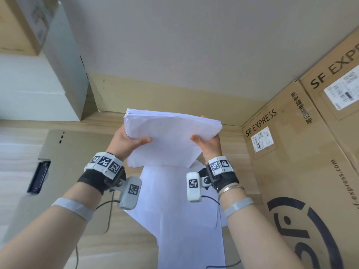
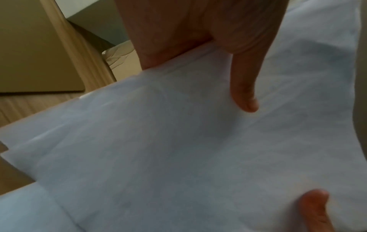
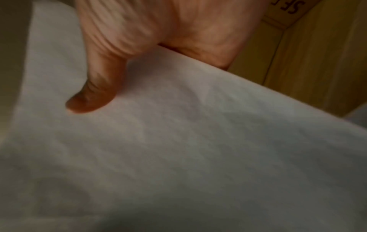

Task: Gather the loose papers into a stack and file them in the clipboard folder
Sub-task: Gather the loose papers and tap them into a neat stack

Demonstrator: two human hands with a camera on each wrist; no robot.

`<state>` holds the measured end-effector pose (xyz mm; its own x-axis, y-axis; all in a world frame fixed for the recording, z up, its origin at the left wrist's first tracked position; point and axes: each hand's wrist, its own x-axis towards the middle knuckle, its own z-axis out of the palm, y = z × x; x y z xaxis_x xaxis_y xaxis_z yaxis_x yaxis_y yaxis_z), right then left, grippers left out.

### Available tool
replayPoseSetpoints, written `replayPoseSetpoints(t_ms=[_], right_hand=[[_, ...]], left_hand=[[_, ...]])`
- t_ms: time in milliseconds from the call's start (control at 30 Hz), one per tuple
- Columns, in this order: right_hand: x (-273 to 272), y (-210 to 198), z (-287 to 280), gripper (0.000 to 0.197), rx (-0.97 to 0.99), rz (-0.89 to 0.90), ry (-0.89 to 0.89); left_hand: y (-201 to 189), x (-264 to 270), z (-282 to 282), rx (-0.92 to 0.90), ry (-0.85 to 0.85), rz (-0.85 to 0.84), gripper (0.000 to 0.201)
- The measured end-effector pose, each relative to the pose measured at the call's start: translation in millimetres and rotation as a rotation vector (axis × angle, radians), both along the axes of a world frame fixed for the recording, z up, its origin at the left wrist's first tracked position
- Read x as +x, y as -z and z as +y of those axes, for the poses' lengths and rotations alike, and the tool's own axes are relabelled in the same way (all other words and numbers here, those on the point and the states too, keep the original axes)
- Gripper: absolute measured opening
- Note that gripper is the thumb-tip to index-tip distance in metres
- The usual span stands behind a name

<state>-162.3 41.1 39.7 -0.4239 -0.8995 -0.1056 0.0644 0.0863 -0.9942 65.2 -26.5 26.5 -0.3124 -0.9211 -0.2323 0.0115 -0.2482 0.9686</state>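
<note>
Lying open at the far left of the wooden desk [image 1: 23, 144], the grey clipboard folder [image 1: 50, 191] holds no paper that the head view shows; its dark clip [image 1: 38, 176] sits on the left edge. The left hand [image 1: 124, 141] holds the left side of the paper stack [image 1: 171, 136], thumb on top and fingers underneath, its grip clamped on the sheets. The stack is lifted off the desk, edges uneven, above more loose sheets [image 1: 186, 220] lying flat between the forearms. The right hand [image 1: 208, 145] clamps the stack's right side the same way. Two SF Express cartons [image 1: 291, 162] stand at the right, closed, contents unseen. The left wrist view alone shows the left thumb [image 2: 243, 87] pressed into the top sheet, with the folder's corner [image 2: 39, 62] beyond. The right wrist view, blurred, shows the right thumb [image 3: 95, 94] on the paper and a carton edge [image 3: 288, 9].
</note>
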Motion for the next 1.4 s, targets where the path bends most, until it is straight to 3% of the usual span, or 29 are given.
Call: replayPoseSetpoints(t_ms=[67,133,167,233,333,400,433,500,567,667,833,933,1000,1100,1233,1400], right_hand=[[5.9,10.5,4.8,0.065,0.094,-0.004,-0.015],[11.3,12.6,9.1,0.037,0.15,0.018,0.013],[9.8,13.0,8.8,0.033,0.148,0.016,0.032],[5.0,16.8,7.4,0.033,0.161,-0.033,0.057],[3.7,34.8,6.7,0.03,0.258,0.028,0.038],[9.5,45.1,7.1,0.055,0.41,0.119,0.007],[11.4,47.6,6.2,0.056,0.451,0.137,0.008],[13.9,41.6,-1.0,0.032,0.424,0.155,0.034],[15.3,29.9,-12.2,0.026,0.369,0.181,0.023],[13.2,28.1,-21.4,0.026,0.339,0.194,-0.051],[-12.1,75.6,2.9,0.038,0.568,0.403,-0.181],[-26.4,105.7,21.5,0.065,0.747,0.607,-0.28],[-28.2,114.5,28.8,0.084,0.859,0.809,-0.392],[-27.7,118.0,30.1,0.097,0.956,1.041,-0.435],[-30.1,115.1,20.8,0.097,1.027,1.129,-0.469],[-30.9,112.8,22.3,0.081,1.009,1.162,-0.418]], left_hand=[[4.2,-1.4,2.5,0.054,0.013,-0.047,0.053],[4.9,-3.8,6.7,0.065,-0.02,-0.044,0.048],[4.0,-5.0,7.3,0.048,-0.049,-0.043,0.045],[5.3,-4.9,4.4,0.006,-0.083,-0.046,0.046],[17.8,1.7,1.0,0.044,0.008,-0.106,0.037],[36.0,6.2,0.6,0.136,0.098,-0.221,0.027],[42.5,7.2,2.4,0.173,0.13,-0.244,0.025],[52.2,6.1,2.3,0.183,0.128,-0.234,0.032],[51.0,2.9,-1.7,0.15,0.091,-0.26,0.039],[48.1,5.5,-8.4,0.142,-0.002,-0.304,0.008],[65.5,27.6,-2.0,0.183,-0.094,-0.435,0.016],[79.5,45.3,4.1,0.259,-0.118,-0.493,0.016],[88.8,52.8,7.5,0.31,-0.128,-0.517,0.028],[93.2,56.1,10.9,0.346,-0.148,-0.536,0.032],[94.4,55.0,13.6,0.368,-0.16,-0.525,0.032],[96.3,54.8,17.5,0.394,-0.189,-0.501,0.035]])
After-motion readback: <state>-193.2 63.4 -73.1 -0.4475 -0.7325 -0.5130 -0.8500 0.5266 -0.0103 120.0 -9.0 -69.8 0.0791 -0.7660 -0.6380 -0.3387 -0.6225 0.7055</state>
